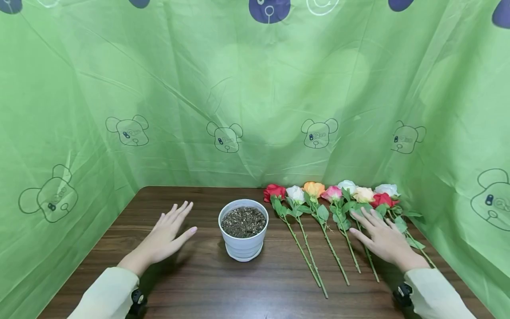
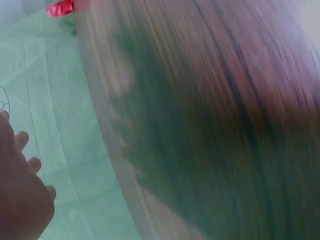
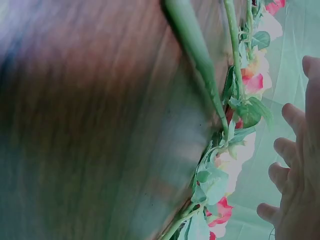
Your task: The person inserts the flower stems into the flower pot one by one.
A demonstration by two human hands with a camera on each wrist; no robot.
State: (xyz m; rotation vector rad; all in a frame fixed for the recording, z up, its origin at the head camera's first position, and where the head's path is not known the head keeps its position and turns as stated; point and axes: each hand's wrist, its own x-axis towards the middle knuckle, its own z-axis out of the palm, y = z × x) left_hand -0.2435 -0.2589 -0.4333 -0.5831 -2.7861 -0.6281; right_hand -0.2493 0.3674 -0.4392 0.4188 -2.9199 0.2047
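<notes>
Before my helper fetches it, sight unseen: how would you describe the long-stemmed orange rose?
On the dark brown wooden table, right of the round white pot of soil, lie long-stemmed roses. The orange rose is third bloom from the left, between a white rose and a pink one. Its orange petals match no neighbour's.
</notes>
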